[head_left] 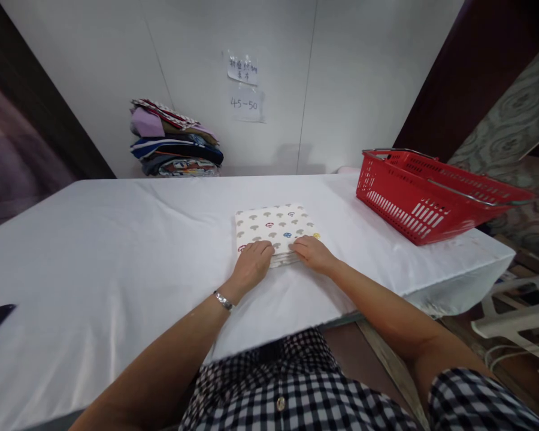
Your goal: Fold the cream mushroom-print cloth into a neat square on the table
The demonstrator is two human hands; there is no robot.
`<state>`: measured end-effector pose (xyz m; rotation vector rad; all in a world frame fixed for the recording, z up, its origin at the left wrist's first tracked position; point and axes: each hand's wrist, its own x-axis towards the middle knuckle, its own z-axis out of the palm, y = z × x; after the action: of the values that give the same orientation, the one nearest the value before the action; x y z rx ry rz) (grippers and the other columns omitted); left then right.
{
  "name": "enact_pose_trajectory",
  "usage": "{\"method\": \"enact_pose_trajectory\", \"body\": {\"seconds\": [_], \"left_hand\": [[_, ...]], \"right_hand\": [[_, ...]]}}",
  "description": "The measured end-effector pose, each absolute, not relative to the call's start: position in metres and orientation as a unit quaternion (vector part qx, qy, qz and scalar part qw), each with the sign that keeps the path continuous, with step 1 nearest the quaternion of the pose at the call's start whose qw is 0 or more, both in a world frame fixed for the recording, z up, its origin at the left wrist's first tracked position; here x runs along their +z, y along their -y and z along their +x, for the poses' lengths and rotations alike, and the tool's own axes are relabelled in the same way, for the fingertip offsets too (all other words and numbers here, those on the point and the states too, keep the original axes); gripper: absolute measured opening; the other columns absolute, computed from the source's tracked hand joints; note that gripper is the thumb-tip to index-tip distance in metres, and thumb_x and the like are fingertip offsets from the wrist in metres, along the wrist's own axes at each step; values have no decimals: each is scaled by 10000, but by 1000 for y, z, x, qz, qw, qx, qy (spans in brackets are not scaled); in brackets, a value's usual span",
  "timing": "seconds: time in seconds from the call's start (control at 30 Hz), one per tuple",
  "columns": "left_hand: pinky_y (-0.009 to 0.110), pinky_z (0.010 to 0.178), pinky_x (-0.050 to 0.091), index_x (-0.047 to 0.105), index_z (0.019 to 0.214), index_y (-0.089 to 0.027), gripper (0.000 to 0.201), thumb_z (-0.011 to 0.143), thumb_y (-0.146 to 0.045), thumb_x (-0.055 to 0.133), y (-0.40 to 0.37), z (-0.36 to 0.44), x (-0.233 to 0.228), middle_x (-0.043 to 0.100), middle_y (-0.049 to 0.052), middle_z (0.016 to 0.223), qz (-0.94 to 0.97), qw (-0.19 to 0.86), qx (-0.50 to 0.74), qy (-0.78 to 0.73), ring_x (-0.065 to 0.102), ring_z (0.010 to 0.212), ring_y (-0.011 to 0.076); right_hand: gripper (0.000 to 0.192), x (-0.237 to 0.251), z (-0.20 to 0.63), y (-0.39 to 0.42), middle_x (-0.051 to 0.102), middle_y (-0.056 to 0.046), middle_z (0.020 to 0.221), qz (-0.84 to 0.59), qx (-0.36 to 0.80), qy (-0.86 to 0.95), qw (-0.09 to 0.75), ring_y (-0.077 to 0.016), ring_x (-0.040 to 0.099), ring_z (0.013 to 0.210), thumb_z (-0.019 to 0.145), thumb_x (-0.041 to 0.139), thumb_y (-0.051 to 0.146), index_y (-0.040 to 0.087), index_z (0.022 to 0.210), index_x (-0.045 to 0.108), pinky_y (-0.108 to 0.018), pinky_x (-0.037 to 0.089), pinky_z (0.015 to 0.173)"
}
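Head view: my left hand (253,261) and right hand (313,252) rest flat, unclenched, on the folded mushroom-print cloth (273,227). Best handled with even pressure, edges aligned square on the bench (94,251).

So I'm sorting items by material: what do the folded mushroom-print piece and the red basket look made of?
The folded mushroom-print piece, under both the left hand and right hand, looks like soft matte woven fabric, probably cotton: layered edges show. The red basket looks like glossy moulded plastic with slotted walls; its handles seem metal.
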<state>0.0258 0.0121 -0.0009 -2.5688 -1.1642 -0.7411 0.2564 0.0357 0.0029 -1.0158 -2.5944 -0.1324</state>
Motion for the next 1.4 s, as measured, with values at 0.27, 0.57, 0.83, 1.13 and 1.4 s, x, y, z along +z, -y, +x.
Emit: {"method": "enact_pose_trajectory", "body": {"seconds": [0.27,0.57,0.83,1.13,1.4], "left_hand": [[335,711,394,564,863,-180,163,875,-92,429,-12,25,0,618,53,897,-876,129,-230,403,546,830,195],[336,702,386,568,814,-169,168,885,-106,430,-7,23,-5,599,47,810,-882,129,-202,406,532,784,192],[336,729,398,569,857,-173,142,908,-180,437,-6,22,-5,601,57,865,-884,95,-202,412,519,839,204],[344,739,408,567,858,-172,122,899,-185,453,-5,23,-4,603,67,891,-882,74,-197,422,518,847,211],[350,728,414,566,850,-176,123,890,-172,450,-7,23,-6,602,64,873,-881,74,-220,412,520,831,209]], "right_hand": [[256,1,258,-36,628,-75,955,-356,-31,915,186,-188,507,855,908,428,160,191,1047,642,-305,387,757],[312,-12,261,-28,637,-80,1010,-360,-46,903,229,-197,506,892,922,389,171,206,1123,626,-332,406,769],[303,-15,265,-20,638,-86,1061,-342,-33,898,276,-203,535,955,929,396,190,206,1129,623,-360,445,816],[260,-21,319,-20,661,-84,1055,-416,-45,847,328,-212,580,978,919,438,238,215,1047,663,-387,459,862],[268,-23,329,-23,682,-49,935,-574,96,695,422,-193,603,884,842,455,334,215,883,692,-323,477,782]]}}
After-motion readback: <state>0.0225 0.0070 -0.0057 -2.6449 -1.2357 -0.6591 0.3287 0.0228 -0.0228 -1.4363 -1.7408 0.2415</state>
